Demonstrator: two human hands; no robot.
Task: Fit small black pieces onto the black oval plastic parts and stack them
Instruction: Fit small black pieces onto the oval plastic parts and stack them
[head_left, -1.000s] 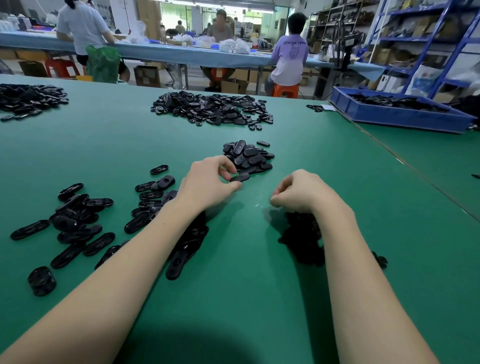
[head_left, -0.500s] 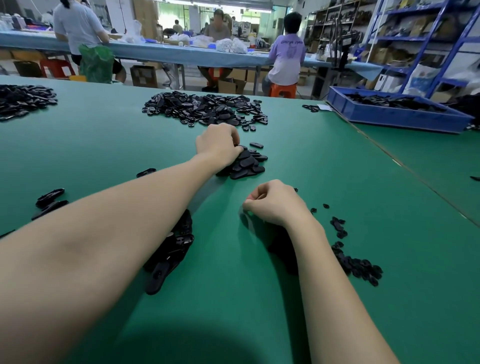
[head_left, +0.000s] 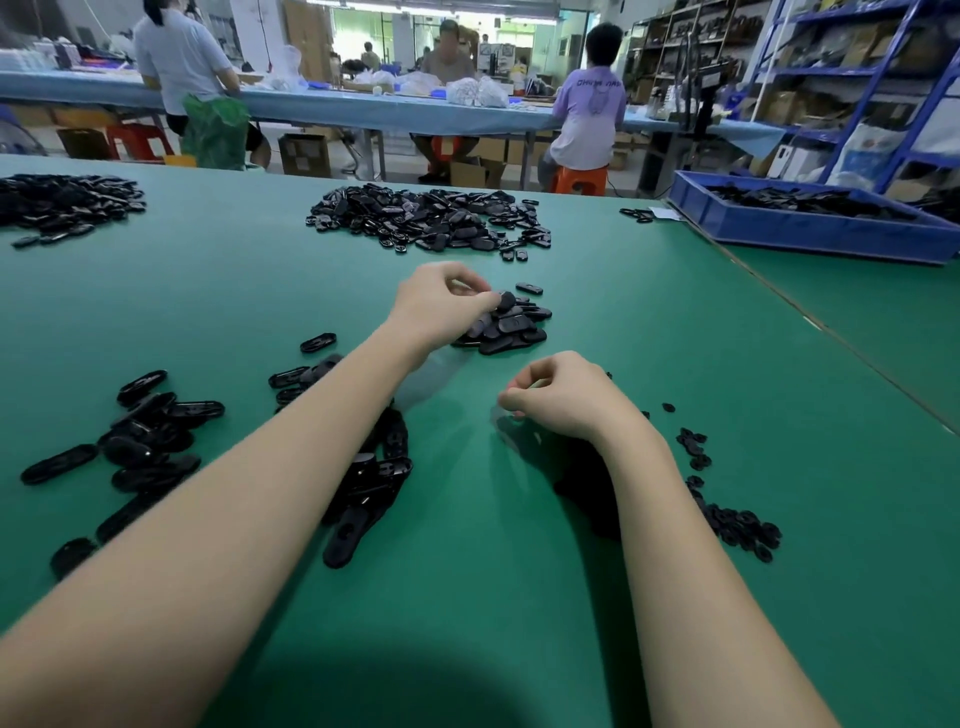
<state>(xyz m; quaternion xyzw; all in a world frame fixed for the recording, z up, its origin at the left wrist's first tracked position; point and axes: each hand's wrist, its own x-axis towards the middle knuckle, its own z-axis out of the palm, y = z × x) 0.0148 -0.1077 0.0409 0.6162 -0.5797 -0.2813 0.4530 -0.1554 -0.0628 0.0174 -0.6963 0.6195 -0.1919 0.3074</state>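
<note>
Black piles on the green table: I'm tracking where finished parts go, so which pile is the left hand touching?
The small pile at table centre, under the left hand, nearer than the big far heap.

Head camera looks forward, down over table (head_left: 519, 597).

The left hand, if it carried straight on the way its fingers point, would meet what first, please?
The left hand points forward and slightly right, its fingertips pinching an oval part atop the small pile of oval parts. Going on, it would likely push into that pile first; the lone piece lies just beyond, though depth is uncertain.
</note>
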